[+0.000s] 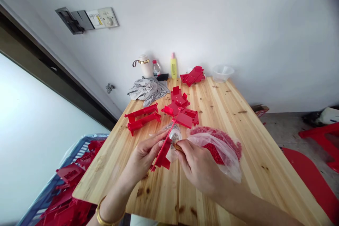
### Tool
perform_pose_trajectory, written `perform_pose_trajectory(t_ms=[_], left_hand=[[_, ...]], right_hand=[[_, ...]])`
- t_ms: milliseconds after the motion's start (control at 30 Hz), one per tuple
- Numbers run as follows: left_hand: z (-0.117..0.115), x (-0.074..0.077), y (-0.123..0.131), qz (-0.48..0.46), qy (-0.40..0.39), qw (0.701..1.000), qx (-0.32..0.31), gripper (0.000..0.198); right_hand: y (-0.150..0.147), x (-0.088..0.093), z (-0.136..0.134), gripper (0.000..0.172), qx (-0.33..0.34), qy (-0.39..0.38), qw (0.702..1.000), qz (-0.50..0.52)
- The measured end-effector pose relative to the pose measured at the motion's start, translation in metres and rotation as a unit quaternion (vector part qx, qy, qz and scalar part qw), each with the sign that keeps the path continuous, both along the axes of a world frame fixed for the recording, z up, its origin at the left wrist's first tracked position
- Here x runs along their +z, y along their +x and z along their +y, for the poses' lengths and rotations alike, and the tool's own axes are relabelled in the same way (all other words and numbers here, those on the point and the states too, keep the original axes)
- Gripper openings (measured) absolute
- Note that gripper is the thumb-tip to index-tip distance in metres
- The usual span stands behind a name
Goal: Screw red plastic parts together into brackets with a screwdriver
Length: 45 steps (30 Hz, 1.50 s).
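Observation:
My left hand (144, 153) is closed around a red plastic part (162, 155), holding it tilted on edge above the table. Against this part's right side, my right hand (200, 164) grips a small brown-handled screwdriver (178, 147); its tip is hard to make out. Just behind both hands lies a clear bag of small silvery metal pieces (174, 135). A larger clear bag of small red pieces (219, 144) rests beyond my right hand. Several more red plastic parts (184, 118) are piled ahead of the hands, and two red rails (143, 117) lie to the left.
The wooden table (259, 169) meets the wall at its back. Along there stand a grey cloth (148, 90), a white cup (144, 65), a bottle (156, 69), a yellow bottle (173, 66), stacked red parts (193, 76) and a clear bowl (222, 73). A blue basket (51, 189) holds red parts at left.

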<state>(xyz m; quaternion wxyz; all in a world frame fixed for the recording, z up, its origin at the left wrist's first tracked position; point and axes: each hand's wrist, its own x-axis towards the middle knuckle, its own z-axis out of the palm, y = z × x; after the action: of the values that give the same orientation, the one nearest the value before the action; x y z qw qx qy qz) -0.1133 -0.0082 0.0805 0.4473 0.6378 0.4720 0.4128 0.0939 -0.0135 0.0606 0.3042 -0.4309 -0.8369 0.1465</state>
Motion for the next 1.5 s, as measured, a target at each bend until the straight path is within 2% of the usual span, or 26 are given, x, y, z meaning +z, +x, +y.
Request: perform_pose_trajectory(t_ms=[133, 233, 333, 433, 500, 533, 567, 600, 667, 700, 733, 767, 800, 900, 967, 1067, 1167, 1267, 1333, 1400, 1467, 1500], left_hand=[[-0.016, 0.003, -0.004, 0.105, 0.008, 0.994, -0.018, 0.032], [-0.021, 0.001, 0.001, 0.166, 0.075, 0.983, 0.001, 0.016], [-0.022, -0.004, 0.006, 0.181, 0.138, 0.974, 0.007, 0.01], [-0.023, -0.012, 0.006, 0.177, 0.156, 0.972, -0.01, 0.01], [-0.025, -0.018, 0.005, 0.171, 0.153, 0.973, -0.012, 0.01], [-0.026, -0.021, 0.005, 0.168, 0.152, 0.974, -0.011, 0.011], [-0.026, -0.025, 0.005, 0.166, 0.153, 0.974, -0.008, 0.013], [-0.026, -0.028, 0.005, 0.167, 0.155, 0.974, -0.006, 0.014], [-0.022, -0.033, 0.002, 0.18, 0.166, 0.97, 0.0, 0.012], [-0.018, -0.034, -0.002, 0.191, 0.178, 0.965, 0.01, 0.01], [-0.013, -0.035, -0.008, 0.206, 0.197, 0.958, 0.03, 0.014], [-0.007, -0.035, -0.017, 0.223, 0.219, 0.948, 0.06, 0.023], [-0.001, -0.034, -0.027, 0.243, 0.245, 0.934, 0.094, 0.031], [0.017, -0.033, -0.068, 0.318, 0.31, 0.882, 0.155, 0.036], [0.025, -0.037, -0.094, 0.368, 0.314, 0.866, 0.131, 0.032], [0.038, -0.053, -0.122, 0.409, 0.281, 0.863, 0.097, 0.032], [0.059, -0.073, -0.142, 0.435, 0.27, 0.856, 0.079, 0.033], [0.085, -0.085, -0.156, 0.49, 0.268, 0.827, 0.069, 0.034], [0.096, -0.083, -0.157, 0.538, 0.265, 0.797, 0.071, 0.038], [0.094, -0.073, -0.143, 0.56, 0.279, 0.776, 0.085, 0.044], [0.078, -0.059, -0.111, 0.526, 0.315, 0.784, 0.096, 0.047], [0.067, -0.053, -0.088, 0.484, 0.335, 0.803, 0.094, 0.044]], right_hand=[[-0.011, -0.005, 0.0, 0.01, -0.022, 0.066, 0.993, -0.092], [-0.016, -0.005, -0.003, 0.011, -0.03, 0.102, 0.985, -0.133], [-0.017, -0.004, -0.01, 0.016, -0.032, 0.106, 0.983, -0.145], [-0.013, 0.001, -0.011, 0.019, -0.018, 0.024, 0.995, -0.1], [-0.01, 0.004, -0.007, 0.017, 0.005, -0.103, 0.995, -0.006], [-0.009, 0.006, -0.003, 0.017, 0.023, -0.194, 0.979, 0.058], [-0.008, 0.006, 0.001, 0.019, 0.044, -0.299, 0.945, 0.128], [-0.009, 0.007, 0.005, 0.021, 0.066, -0.407, 0.889, 0.197], [-0.013, 0.005, 0.01, 0.023, 0.094, -0.57, 0.751, 0.319], [-0.015, 0.003, 0.011, 0.023, 0.1, -0.614, 0.693, 0.365], [-0.018, 0.0, 0.01, 0.024, 0.104, -0.636, 0.655, 0.395], [-0.021, -0.003, 0.007, 0.025, 0.107, -0.642, 0.639, 0.411], [-0.023, -0.006, 0.003, 0.026, 0.109, -0.639, 0.641, 0.41], [-0.022, -0.016, -0.014, 0.032, 0.104, -0.618, 0.695, 0.352], [-0.016, -0.023, -0.024, 0.037, 0.092, -0.6, 0.727, 0.323], [-0.005, -0.03, -0.033, 0.041, 0.075, -0.581, 0.746, 0.317], [0.005, -0.035, -0.037, 0.039, 0.058, -0.563, 0.757, 0.327], [0.015, -0.039, -0.042, 0.036, 0.041, -0.536, 0.78, 0.321], [0.023, -0.042, -0.049, 0.033, 0.024, -0.512, 0.805, 0.301], [0.033, -0.045, -0.058, 0.031, 0.007, -0.484, 0.829, 0.28], [0.044, -0.048, -0.067, 0.03, -0.013, -0.46, 0.845, 0.274], [0.05, -0.051, -0.071, 0.031, -0.027, -0.455, 0.843, 0.285]])
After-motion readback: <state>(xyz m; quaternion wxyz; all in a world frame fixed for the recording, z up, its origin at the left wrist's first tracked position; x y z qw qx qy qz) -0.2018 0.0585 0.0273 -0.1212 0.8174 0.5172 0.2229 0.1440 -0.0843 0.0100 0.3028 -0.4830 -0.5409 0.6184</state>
